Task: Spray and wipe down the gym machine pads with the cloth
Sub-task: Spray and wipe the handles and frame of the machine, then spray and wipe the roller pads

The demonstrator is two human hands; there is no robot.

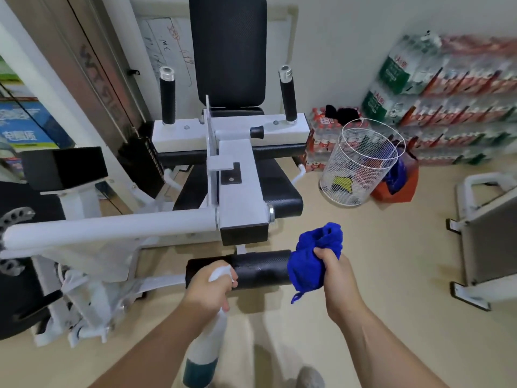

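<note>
Stock as I read it over the head feed, biggest first.

Item: one white steel-framed leg machine (112,228), close ahead, so its lowest pad lies within arm's reach.

Item: black textured vinyl pads, three that I can count plainly. One tall backrest (228,51), one flat seat (282,194), and one cylindrical roller pad (260,268) low at the front, which I judge to be the pad in hand.

Item: two upright black grip handles (167,99), one on each side of the backrest.

Item: one white wire-mesh basket (361,161) on the floor to the right, well apart from the work.

Item: one white spray bottle (207,345) with a teal base. The left hand (208,289) grips it at the neck, fingers curled at the trigger and nozzle aimed at the roller pad for wetting.

Item: one bunched blue terry cloth (313,256), clutched in the right hand's (335,273) closed fingers and set against the roller's right end, ready to wipe.
</note>
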